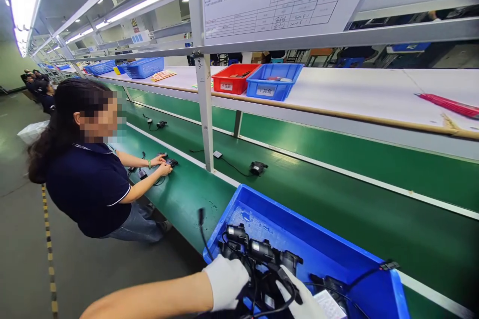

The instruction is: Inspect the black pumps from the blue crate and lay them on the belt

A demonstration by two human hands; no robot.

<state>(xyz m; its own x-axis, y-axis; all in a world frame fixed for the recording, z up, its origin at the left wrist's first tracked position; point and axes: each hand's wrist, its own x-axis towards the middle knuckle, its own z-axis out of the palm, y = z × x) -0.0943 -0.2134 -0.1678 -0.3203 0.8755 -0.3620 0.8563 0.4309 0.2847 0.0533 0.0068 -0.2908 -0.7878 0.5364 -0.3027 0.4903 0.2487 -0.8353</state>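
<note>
Both my hands wear white gloves and reach into a blue plastic bin (318, 229) in front of me. Inside lies a pile of small black motor-like units (262, 249) with cables. My left hand (227, 281) is curled at the left of the pile, closed on black cables, its fingertips hidden among them. On the right side, my right hand (305, 299) is closed around part of a black cabled unit, with a cable (290, 291) looping in front of it. A white label (329, 304) shows beside that hand. One connector (389, 265) rests over the bin's right rim.
A co-worker (90, 179) stands to the left, handling a black unit (171, 162) over the green bench (194, 194). More cabled units (257, 168) lie on the green belt (318, 184). A metal post (205, 109), red tray (234, 79) and blue tray (275, 82) stand beyond.
</note>
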